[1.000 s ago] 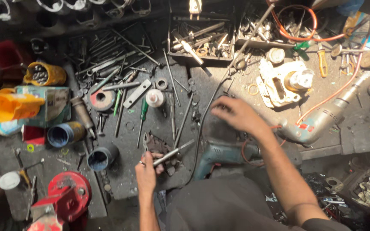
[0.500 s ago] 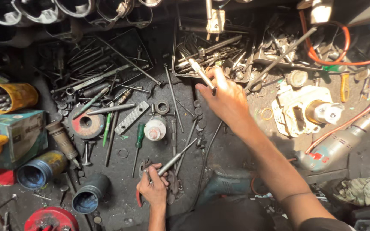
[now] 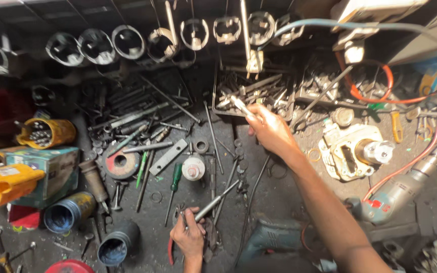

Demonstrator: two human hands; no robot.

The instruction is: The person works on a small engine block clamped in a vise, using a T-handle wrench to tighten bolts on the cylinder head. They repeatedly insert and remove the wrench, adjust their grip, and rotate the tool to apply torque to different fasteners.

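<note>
A cluttered, greasy workbench (image 3: 279, 197) seen from above, covered in tools and metal parts. At the far left lie a yellow can (image 3: 46, 132) full of bits, a green box (image 3: 41, 172) and, nearer, two open blue cans (image 3: 69, 211). Right of them sit a grinding disc (image 3: 122, 164), a green-handled screwdriver (image 3: 174, 189) and a small white cap (image 3: 193, 168).

The left hand (image 3: 189, 236) rests low at the near edge, knuckles up, fingers curled shut around a metal rod (image 3: 213, 202) that slants up to the right; red-handled pliers (image 3: 170, 247) lie just beside it.

The right arm stretches from the near right corner diagonally toward the far middle. The right hand (image 3: 269, 130) is at the near rim of a tray of scrap metal (image 3: 259, 93), fingers pinched closed on a short silver tool (image 3: 241, 106) that points up and left.

Further right sit a cream motor housing (image 3: 352, 149), an orange cable (image 3: 375, 96) and a grey power drill (image 3: 405, 187).
</note>
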